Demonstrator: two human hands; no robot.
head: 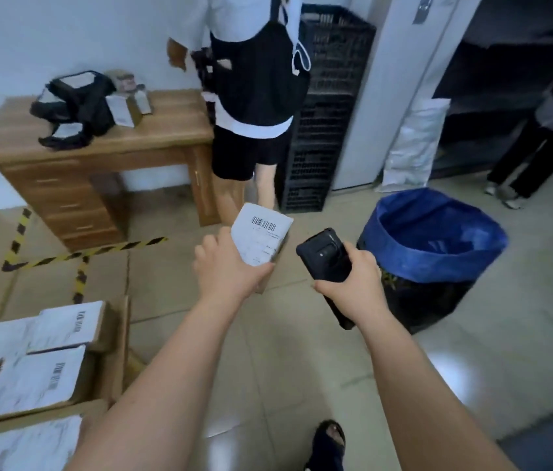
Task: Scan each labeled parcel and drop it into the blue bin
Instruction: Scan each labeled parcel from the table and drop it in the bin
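A wooden desk stands against the wall at the upper left, with black bags and some small packets on its top. To its right a person in a white shirt and black shorts stands with the back to the camera, just beside a tall stack of black crates. The blue bin, a dark container lined with a blue bag, stands on the tiled floor at the right; its inside is shadowed, so I cannot tell what lies in it. At the lower left are cardboard boxes with white barcode labels. The two hands are held out near each other but apart. The left hand grips the labeled parcel from below, barcode facing up, in the air left of the bin. The right hand is wrapped round a black handheld scanner, whose head is tilted toward the parcel.
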